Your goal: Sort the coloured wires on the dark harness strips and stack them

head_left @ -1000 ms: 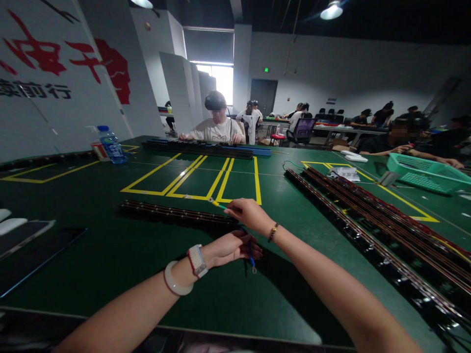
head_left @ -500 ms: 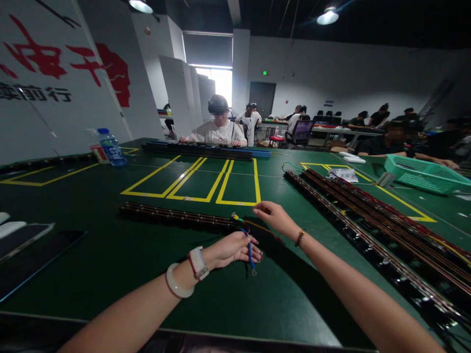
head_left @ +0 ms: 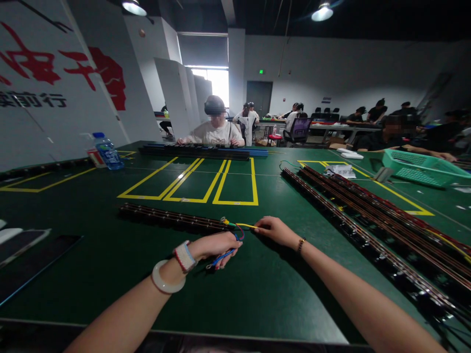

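My left hand (head_left: 215, 245) is closed round a small bundle of coloured wires, with a blue wire (head_left: 220, 257) sticking out below the fingers. It rests at the right end of a long dark strip (head_left: 172, 216) that lies across the green table (head_left: 110, 255). My right hand (head_left: 274, 229) pinches a yellow wire (head_left: 246, 225) and holds it stretched level toward the strip's end. That wire has a green sleeve near the strip. A watch and a pale bangle sit on my left wrist; a thin bracelet is on my right.
Several long dark strips (head_left: 368, 215) lie in a row at the right. A green basket (head_left: 419, 169) stands at the far right, a water bottle (head_left: 106, 152) at the far left. Yellow boxes (head_left: 206, 189) mark the table. Flat dark panels (head_left: 25, 250) lie left. A seated person (head_left: 215, 128) works opposite.
My right hand came back from the far side and took the yellow wire, pulling it right. My left hand turned and closed tighter on the bundle; the blue wire swung from hanging to lying sideways.
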A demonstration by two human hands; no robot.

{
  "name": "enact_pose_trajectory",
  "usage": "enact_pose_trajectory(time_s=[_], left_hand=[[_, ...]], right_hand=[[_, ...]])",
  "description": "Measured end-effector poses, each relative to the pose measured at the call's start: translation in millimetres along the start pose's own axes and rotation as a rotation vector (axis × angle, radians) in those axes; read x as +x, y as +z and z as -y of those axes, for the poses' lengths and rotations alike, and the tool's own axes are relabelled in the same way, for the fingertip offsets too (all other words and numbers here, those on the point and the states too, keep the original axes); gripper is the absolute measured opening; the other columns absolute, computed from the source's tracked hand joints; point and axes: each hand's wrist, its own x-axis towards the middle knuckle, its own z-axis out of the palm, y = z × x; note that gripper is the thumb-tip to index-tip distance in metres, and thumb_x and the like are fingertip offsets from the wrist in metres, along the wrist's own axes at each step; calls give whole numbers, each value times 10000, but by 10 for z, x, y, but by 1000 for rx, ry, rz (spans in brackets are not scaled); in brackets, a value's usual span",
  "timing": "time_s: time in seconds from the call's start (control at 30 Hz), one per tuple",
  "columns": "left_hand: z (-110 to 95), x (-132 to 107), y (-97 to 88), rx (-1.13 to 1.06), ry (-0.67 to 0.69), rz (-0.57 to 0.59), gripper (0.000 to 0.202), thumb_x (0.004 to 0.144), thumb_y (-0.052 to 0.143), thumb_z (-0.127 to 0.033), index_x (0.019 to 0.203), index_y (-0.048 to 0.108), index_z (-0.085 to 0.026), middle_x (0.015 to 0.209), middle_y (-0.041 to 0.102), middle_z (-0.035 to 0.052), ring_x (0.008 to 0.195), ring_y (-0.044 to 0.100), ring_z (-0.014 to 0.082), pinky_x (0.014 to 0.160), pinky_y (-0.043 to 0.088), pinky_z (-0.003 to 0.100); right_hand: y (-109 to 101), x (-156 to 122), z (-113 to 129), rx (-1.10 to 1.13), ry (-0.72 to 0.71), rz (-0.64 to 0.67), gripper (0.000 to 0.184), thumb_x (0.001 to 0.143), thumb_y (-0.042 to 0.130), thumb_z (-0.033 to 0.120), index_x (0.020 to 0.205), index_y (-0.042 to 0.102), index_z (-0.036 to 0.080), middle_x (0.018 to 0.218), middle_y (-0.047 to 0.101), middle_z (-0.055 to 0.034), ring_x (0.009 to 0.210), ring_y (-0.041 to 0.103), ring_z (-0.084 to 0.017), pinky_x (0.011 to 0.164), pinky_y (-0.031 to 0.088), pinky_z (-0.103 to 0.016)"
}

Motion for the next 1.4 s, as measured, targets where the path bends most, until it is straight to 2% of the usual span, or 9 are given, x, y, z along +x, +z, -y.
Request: enact_pose_trajectory(time_s=[0.17,0.3,0.4,0.57,0.67,0.77,0.9,1.13,1.4], left_hand=[[36,16,18,-99,19,30,422,824,482,-528,656,562,-149,437,578,35,365,542,139,430,430,233],[-6,22,38,-346,39,6,338,798,578,-434,872,607,-106,747,700,118,691,683,204,700,521,326],[-11,44,47,-519,93,-5,320,746,661,-369,907,599,-101,874,700,134,832,679,220,831,496,365],[65,128,84,-627,167,-59,233,728,670,-271,897,614,-122,831,699,90,761,669,185,815,501,362],[70,136,99,-603,155,-67,256,728,672,-253,942,617,-124,835,705,99,765,676,194,824,497,368],[45,116,91,-573,129,-26,299,741,674,-289,971,604,-110,856,709,127,821,684,217,843,488,367],[49,107,61,-564,96,-5,324,766,659,-364,927,594,-90,902,704,176,856,685,225,822,492,339],[82,132,45,-583,116,27,321,782,649,-364,915,607,-75,986,686,203,936,666,250,851,490,356],[29,104,76,-705,131,15,244,774,659,-231,968,604,-93,959,686,152,931,665,238,915,462,397]], right_hand=[[4,-17,15,-49,-8,-5,240,870,553,343,938,688,157,866,642,-49,798,568,-158,726,432,-268],[-4,-58,148,-86,-39,-159,332,819,617,377,1085,637,179,968,590,-68,871,562,-175,796,457,-309],[29,-106,347,-24,-193,-262,493,814,625,361,1272,501,225,1207,503,-95,1104,496,-209,960,406,-373],[157,-166,644,106,-372,-178,776,801,651,339,1441,219,265,1378,411,-94,1269,374,-232,1048,322,-416],[178,-169,683,89,-348,-243,509,832,621,349,1303,453,256,1117,597,-59,1078,522,-211,960,387,-387],[127,-154,620,80,-249,-383,207,878,555,334,1051,616,239,943,636,-28,913,568,-179,866,419,-346],[25,-127,407,166,-62,-499,323,835,594,317,1139,556,216,904,628,-16,854,582,-157,797,444,-301],[-15,-96,41,-89,39,-126,345,738,701,368,1029,663,187,912,647,-52,864,575,-186,790,425,-313],[65,-148,258,96,158,42,186,771,648,313,860,594,159,753,614,5,632,537,-111,536,385,-204]])
